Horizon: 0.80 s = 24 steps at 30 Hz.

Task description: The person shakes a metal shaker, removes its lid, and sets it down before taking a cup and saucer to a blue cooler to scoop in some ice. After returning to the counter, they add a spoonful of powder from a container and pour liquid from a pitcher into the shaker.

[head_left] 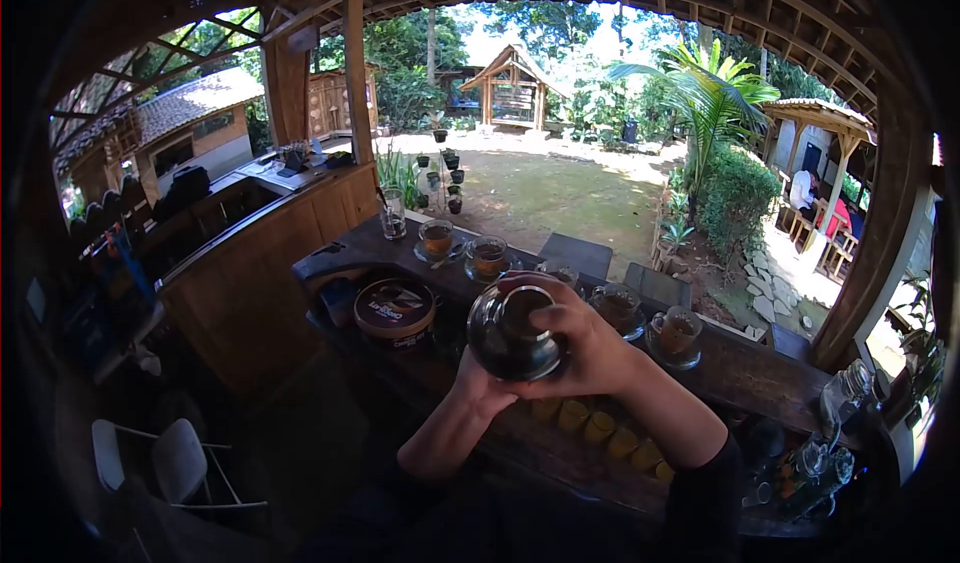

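Note:
In the middle of the head view, a rounded glass jar (487, 335) with a shiny rim and something dark inside is held up over the counter. My right hand (592, 348) wraps its right side, the thumb laid across the top. From below and the left, my left hand (482, 385) supports it, its fingers partly hidden behind the glass. Beyond the jar stand several glass cups of brown drink on saucers, among them a left cup (436, 239), a second cup (488, 257) and a right cup (676, 333). Another cup (616, 309) is close behind my right hand.
A round tub (394, 311) sits left of my hands, and a tall glass (393, 217) stands at the counter's far left end. Several yellow-filled glasses (600, 428) line the lower shelf. Glass jars (852, 383) crowd the right end. Folding chairs (180, 461) are at lower left.

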{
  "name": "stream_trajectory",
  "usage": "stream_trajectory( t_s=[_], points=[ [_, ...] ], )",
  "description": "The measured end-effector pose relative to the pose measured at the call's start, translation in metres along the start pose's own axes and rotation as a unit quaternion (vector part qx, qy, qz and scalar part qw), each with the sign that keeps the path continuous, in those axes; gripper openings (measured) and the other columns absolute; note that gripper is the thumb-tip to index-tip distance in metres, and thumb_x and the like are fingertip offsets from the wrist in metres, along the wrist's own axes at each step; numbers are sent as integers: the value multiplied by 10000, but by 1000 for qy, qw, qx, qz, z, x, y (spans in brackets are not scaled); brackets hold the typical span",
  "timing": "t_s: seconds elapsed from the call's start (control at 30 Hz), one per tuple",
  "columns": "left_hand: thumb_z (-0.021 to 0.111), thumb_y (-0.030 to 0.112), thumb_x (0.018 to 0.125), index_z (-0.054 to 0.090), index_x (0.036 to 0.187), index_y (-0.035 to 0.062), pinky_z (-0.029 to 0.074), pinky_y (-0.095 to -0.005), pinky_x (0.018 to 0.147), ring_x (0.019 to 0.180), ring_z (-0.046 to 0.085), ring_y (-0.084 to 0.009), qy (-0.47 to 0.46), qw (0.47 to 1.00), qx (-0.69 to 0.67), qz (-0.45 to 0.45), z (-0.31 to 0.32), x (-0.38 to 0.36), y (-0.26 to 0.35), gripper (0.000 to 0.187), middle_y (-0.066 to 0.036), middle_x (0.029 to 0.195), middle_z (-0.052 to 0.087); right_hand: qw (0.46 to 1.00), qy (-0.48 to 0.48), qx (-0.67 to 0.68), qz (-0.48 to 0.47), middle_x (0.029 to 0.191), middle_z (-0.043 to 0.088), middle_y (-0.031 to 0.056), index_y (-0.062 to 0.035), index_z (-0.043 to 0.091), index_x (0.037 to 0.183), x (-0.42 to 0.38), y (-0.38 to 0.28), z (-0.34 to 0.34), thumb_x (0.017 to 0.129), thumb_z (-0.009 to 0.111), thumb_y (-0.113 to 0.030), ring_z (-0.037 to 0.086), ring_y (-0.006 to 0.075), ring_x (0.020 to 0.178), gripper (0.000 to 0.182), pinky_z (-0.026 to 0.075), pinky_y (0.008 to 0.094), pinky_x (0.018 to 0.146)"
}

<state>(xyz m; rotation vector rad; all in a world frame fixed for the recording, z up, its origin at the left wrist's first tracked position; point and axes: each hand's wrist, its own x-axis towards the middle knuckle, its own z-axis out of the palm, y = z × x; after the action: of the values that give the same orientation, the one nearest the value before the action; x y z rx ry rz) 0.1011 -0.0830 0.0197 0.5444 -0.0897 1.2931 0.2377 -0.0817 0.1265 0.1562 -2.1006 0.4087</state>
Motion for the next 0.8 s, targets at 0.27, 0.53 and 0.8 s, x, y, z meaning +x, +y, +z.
stream_trajectory(
  t_s=[0.27, 0.53, 0.8],
  points=[
    [407, 412, 921, 594, 1081, 131, 496, -455, 680, 766, 572, -343, -237, 969, -18, -70, 0, 3, 50, 374, -179, 1029, 530, 915, -167, -253, -267, 1340, 412, -13, -384, 499, 1119, -3, -41, 65, 680, 678, -195, 406, 434, 1190, 511, 432, 581, 871],
    [433, 409, 928, 538, 1163, 120, 527, -449, 707, 887, 605, -346, 69, 951, -204, -220, 4, 17, 77, 387, -146, 1014, 593, 944, -33, -221, -241, 1184, 537, 137, -235, 479, 1133, 24, 12, 56, 673, 758, -352, 490, 406, 1128, 551, 376, 577, 933],
    [459, 386, 921, 528, 1150, 94, 539, -392, 741, 888, 617, -265, -12, 954, -199, -222, -110, 16, 35, 377, -109, 1041, 576, 985, -31, -138, 101, 1258, 463, 183, -168, 488, 1132, -5, 53, 48, 591, 814, -212, 507, 379, 1098, 633, 423, 480, 917]
  ],
)
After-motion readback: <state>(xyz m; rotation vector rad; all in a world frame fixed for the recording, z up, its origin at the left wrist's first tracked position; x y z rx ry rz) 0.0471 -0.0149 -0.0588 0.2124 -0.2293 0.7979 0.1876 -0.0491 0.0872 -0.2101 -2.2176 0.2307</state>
